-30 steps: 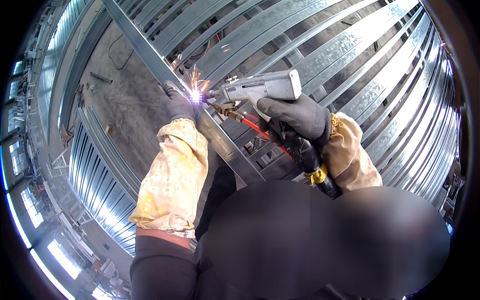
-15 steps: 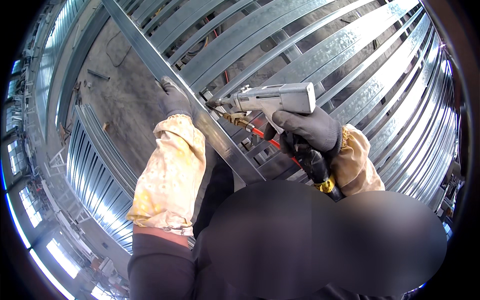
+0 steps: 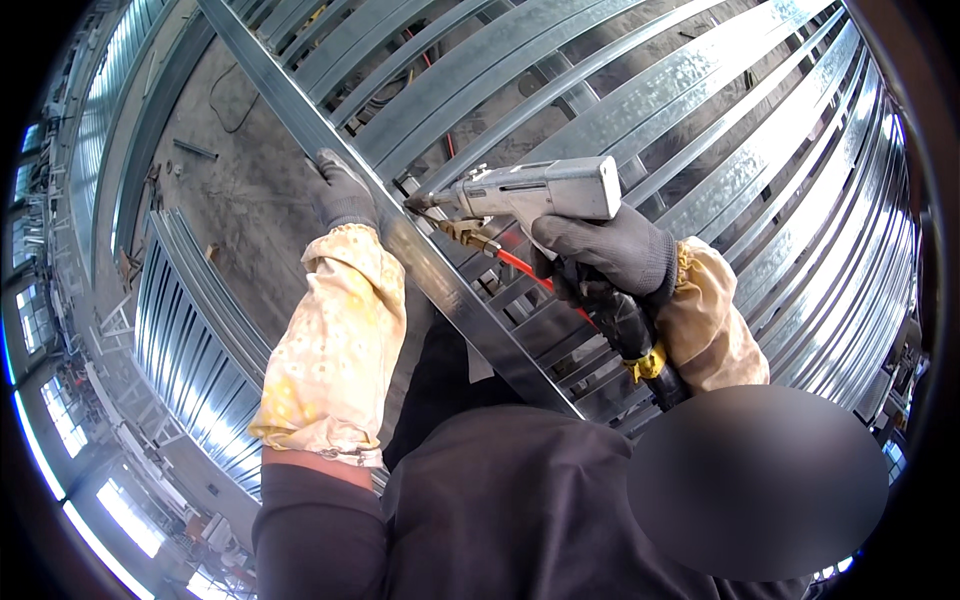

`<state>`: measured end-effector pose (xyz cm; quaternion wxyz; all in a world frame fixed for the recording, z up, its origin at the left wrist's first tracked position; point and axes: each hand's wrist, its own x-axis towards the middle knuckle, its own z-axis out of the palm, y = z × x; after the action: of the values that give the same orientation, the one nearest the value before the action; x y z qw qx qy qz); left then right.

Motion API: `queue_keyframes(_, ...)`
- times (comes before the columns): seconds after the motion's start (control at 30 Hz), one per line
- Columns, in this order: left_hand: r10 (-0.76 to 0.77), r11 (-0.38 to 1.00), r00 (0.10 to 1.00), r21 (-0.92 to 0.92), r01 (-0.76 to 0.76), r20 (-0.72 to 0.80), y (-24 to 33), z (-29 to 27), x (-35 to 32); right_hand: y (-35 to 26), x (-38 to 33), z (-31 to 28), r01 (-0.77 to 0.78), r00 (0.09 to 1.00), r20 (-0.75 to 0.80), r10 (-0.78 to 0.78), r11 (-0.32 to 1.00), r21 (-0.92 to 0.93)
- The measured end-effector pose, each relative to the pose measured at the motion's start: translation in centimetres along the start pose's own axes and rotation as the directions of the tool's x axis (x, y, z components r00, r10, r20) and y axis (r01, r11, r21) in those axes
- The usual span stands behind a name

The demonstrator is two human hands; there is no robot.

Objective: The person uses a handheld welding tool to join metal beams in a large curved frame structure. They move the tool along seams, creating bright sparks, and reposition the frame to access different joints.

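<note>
In my gloved right hand (image 3: 620,255) is a pistol-shaped welding gun (image 3: 540,190) with a silver body and a black-taped handle. Its tip meets the inner side of a long galvanized metal beam (image 3: 440,285), close to where a crossbar joins it. Below the tip is a brass fitting (image 3: 470,237) with a red hose (image 3: 525,268) running back under my right hand. My gloved left hand (image 3: 345,195) grips the outer edge of that beam, a little left of the tip. Some of its fingers are hidden from view. Both forearms wear pale cloth sleeves.
Parallel galvanized bars (image 3: 620,120) stretch from the beam to the far right, with gaps showing the floor and cables beneath. Stacked metal profiles (image 3: 200,340) lie at the left. A short metal tube (image 3: 195,149) and a thin cable (image 3: 230,105) are on the concrete floor.
The whole view has shifted slightly, and more of the beam's near end shows. The welding gun's tip remains at the same place on the beam, and both hands keep their hold.
</note>
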<state>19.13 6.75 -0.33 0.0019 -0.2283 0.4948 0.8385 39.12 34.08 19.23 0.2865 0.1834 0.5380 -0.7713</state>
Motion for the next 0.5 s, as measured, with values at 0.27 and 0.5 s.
queue_keyframes(0.27, 0.198, 0.925, 0.980, 0.331, -0.188, 0.003, -0.2, -1.5, 1.1, 0.0, 0.1, 0.2, -0.001, 1.000, -0.006, 0.001, 0.999, -0.034)
queue_keyframes(0.5, 0.272, 0.717, 0.962, 0.672, -0.187, -0.022, 0.7, -0.8, 0.1, 0.4, -0.1, 0.3, -0.020, 1.000, -0.013, 0.020, 1.000, -0.006)
